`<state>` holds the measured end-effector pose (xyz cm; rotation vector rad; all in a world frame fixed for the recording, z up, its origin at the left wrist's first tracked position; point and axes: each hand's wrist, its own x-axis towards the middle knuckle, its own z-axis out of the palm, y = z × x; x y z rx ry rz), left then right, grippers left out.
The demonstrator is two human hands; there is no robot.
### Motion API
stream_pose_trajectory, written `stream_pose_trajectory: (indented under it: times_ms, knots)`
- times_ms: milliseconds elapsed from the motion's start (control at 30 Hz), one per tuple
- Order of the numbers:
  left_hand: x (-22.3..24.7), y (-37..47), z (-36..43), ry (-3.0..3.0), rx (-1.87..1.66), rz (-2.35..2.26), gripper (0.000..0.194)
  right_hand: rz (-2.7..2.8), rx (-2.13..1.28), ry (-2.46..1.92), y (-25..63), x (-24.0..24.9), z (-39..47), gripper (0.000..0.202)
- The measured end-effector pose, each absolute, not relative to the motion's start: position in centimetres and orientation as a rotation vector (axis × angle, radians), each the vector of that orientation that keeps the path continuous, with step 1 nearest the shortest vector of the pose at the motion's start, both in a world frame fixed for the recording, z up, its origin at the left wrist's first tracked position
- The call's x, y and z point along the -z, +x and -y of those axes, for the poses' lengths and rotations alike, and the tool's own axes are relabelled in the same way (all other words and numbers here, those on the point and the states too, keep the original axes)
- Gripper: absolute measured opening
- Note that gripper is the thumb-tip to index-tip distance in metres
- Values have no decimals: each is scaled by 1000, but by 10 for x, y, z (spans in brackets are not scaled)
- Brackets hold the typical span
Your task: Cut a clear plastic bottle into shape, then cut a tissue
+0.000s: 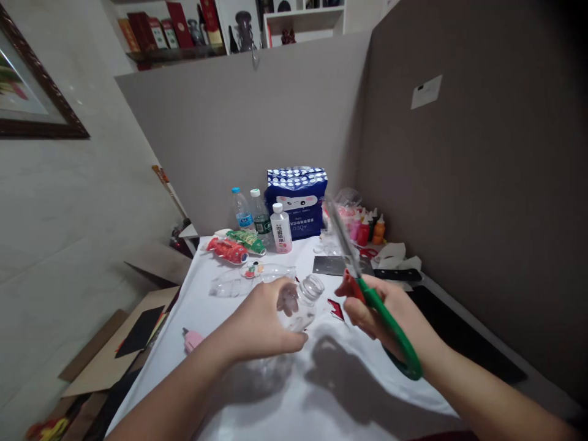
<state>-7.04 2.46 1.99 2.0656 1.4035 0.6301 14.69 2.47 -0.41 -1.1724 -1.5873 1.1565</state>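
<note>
My left hand (pixel 260 318) is wrapped round a clear plastic bottle (pixel 301 309), which has no cap and tilts with its threaded neck up to the right. In my right hand (pixel 390 306) are scissors (pixel 388 327) with a green handle and a bit of red by the fingers. Their metal blades point up and look blurred; whether they are apart I cannot tell. The blades stay clear of the bottle. A small dark red scrap (pixel 336 309) lies on the white cloth between my hands. Behind my left hand another clear bottle (pixel 229 283) lies on its side.
Upright bottles (pixel 281 229) and a blue bag (pixel 298 205) stand at the back. Red and green fish-shaped packs (pixel 227 250) lie at the left. A cleaver (pixel 331 265) with a black handle and several paint bottles (pixel 362 231) are at the right. A pink-handled tool (pixel 192 340) lies near my left forearm.
</note>
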Motion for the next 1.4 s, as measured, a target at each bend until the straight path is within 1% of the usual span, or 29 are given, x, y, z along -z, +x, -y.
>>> stream_pose_trajectory:
  times_ms: [100,233,367,433,500,600,700,900,1033,1133,1200,1333,1400]
  knots:
    - [-12,-61,-18,2176,-701,-1503,40,1573,-1151,-1106,126,2,-29,27]
    - [-7,-63,-19,2239,-662,-1443,37,1631,-1123,-1033,115,9,-35,25]
    - [-16,-77,-28,2050,-459,-1112,44,1677,-1212,-960,118,11,-35,22]
    - [-20,-82,-32,1890,-342,-936,55,1697,-1212,-926,120,10,-33,19]
    - [-21,-84,-35,1816,-283,-878,55,1710,-1169,-911,121,8,-32,16]
    - [-20,-83,-36,1724,-375,-951,49,1681,-1106,-963,128,6,-34,17]
    - [-19,-85,-38,1586,-564,-1052,49,1619,-1110,-947,144,10,-38,26]
    - [-29,-91,-38,1592,-730,-1054,31,1851,-1080,-891,173,19,-27,41]
    - [-34,-91,-33,1612,-775,-1154,26,2014,-946,-1034,178,19,-5,30]
    - [-36,-92,-32,1594,-814,-1253,28,2127,-918,-1046,184,25,8,47]
    - [-37,-92,-31,1587,-823,-1295,28,2154,-925,-1048,188,32,12,52]
    - [-41,-90,-26,1572,-818,-1330,26,2144,-983,-1083,189,36,14,50]
    - [-43,-89,-24,1588,-816,-1347,24,2125,-1014,-1095,185,30,14,43]
